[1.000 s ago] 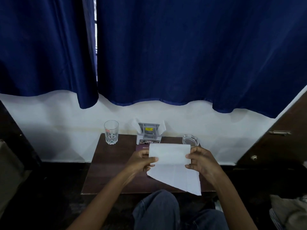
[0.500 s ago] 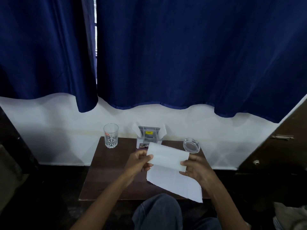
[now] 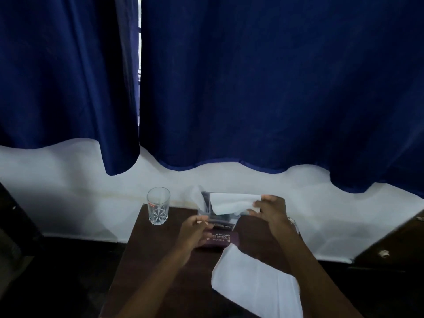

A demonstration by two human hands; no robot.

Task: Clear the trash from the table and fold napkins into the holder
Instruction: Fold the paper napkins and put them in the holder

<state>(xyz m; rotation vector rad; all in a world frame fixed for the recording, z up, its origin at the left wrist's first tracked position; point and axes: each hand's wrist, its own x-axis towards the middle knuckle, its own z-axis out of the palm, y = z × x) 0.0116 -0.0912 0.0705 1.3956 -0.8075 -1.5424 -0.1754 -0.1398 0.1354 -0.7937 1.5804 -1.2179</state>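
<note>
Your right hand pinches the folded napkin by its 3 o'clock end, between thumb and fingers. The napkin hangs over the mouth of the napkin holder, which stands at the 12 o'clock edge of the table. Your left hand sits curled at the holder's 7 o'clock corner; blur hides whether it grips or merely touches. Judge the paper feather-light, limp and easily creased. It will likely buckle if pushed from one end, so take it along the folded edge, near the middle. The loose napkin lies at 5 o'clock, beside your right forearm. The glass at 11 o'clock looks fragile, so keep clear of it
</note>
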